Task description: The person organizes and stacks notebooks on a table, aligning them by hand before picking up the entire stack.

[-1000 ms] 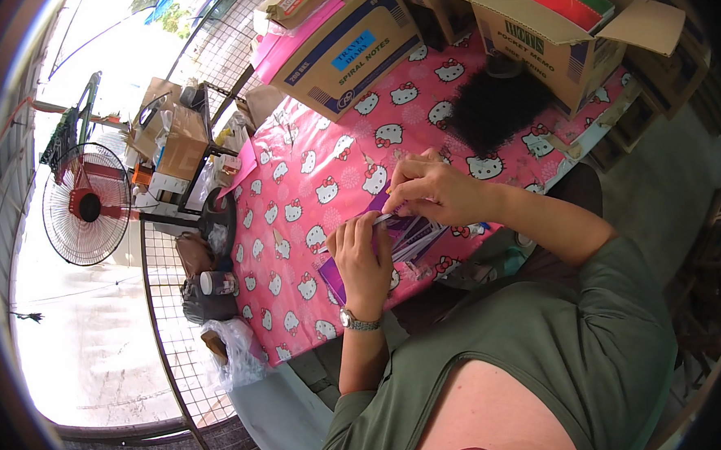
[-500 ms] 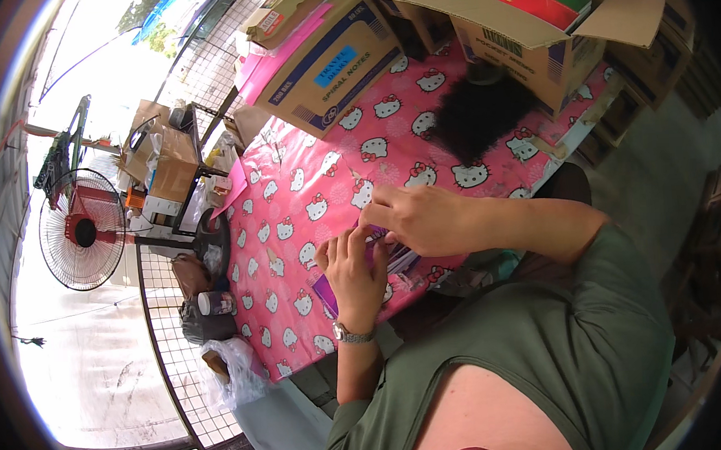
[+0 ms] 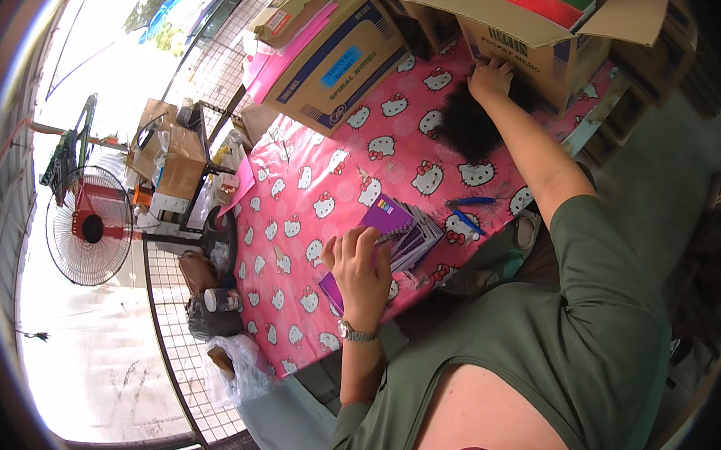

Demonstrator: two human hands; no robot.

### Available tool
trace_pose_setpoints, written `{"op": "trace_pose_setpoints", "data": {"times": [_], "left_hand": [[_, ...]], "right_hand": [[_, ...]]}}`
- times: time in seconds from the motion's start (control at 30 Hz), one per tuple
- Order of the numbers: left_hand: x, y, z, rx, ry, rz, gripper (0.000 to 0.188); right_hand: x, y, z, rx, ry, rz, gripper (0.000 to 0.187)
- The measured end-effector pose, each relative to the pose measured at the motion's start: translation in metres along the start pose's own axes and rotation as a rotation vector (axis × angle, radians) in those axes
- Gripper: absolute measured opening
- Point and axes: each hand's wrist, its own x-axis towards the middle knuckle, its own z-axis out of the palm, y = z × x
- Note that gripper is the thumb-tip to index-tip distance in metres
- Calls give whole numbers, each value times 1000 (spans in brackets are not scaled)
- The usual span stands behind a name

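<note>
A purple-covered spiral notebook lies partly open on the near edge of the pink table, its white pages fanned toward the right. My left hand rests over it with bent fingers, pressing it at the binding side. My right hand is stretched to the far right, at the end of a dense black bristly bundle beside an open carton. Its fingers are bent, and whatever they pinch is too small to make out. Two blue pen-like tools lie right of the notebook.
The open carton holds colourful notebooks. Another carton with pink sheets stands at the back. A cartoon-cat cloth covers the table. Along the left are a fan, a lidded jar and a plastic bag.
My right hand has left the notebook and reached far right to the black bundle. The blue tools and more of the notebook now show. My left hand stays at the notebook.
</note>
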Motion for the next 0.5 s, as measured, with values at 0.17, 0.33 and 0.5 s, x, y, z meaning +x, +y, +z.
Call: {"op": "trace_pose_setpoints", "data": {"times": [0.17, 0.33, 0.5], "left_hand": [[-2, -4, 3, -38, -22, -2, 23], [-9, 4, 3, 157, 43, -168, 24], [-14, -10, 12, -16, 133, -219, 29]], "right_hand": [[-49, -42, -86, 359, -187, -507, 55], [-150, -72, -155, 1247, -1358, -1072, 42], [-168, -69, -188, 1152, -1630, -1203, 39]]}}
